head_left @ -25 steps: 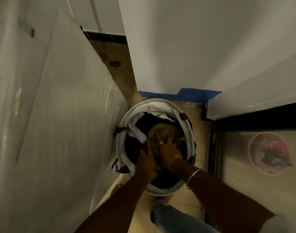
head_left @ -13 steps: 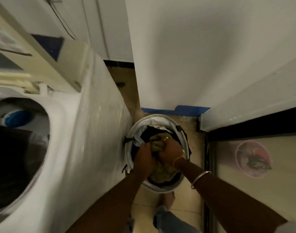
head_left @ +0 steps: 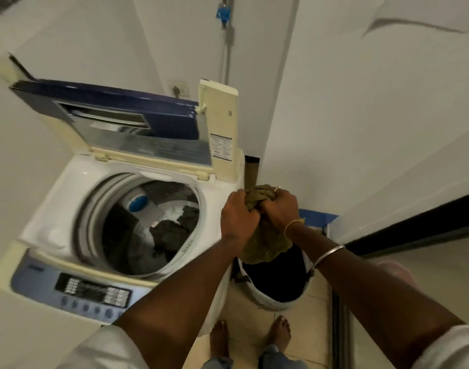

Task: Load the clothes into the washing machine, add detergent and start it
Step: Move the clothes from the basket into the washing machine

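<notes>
Both hands are bunched tight around one olive-green garment [head_left: 264, 243]: the left hand [head_left: 237, 215] grips its near side, the right hand [head_left: 280, 206] clenches the far side, and the rest of the cloth hangs in a lump below the fists. The bundle is held above the laundry basket [head_left: 277, 302], which stands on the floor just beside the washing machine [head_left: 41, 227], and it has not yet crossed over the machine's edge. The lid [head_left: 127, 115] is propped up at the back, so the drum [head_left: 145, 225] stands open, and a few dark and pale pieces already lie at the bottom. This looks like the loading step, partway through, since the basket appears to hold more dark clothes. The next move, as I judge it, is to carry the bundle leftward over the rim and let go above the opening, keeping the hanging part from catching on the machine's edge. No detergent is in sight, and the button panel [head_left: 95, 291] at the front is untouched by either hand.
</notes>
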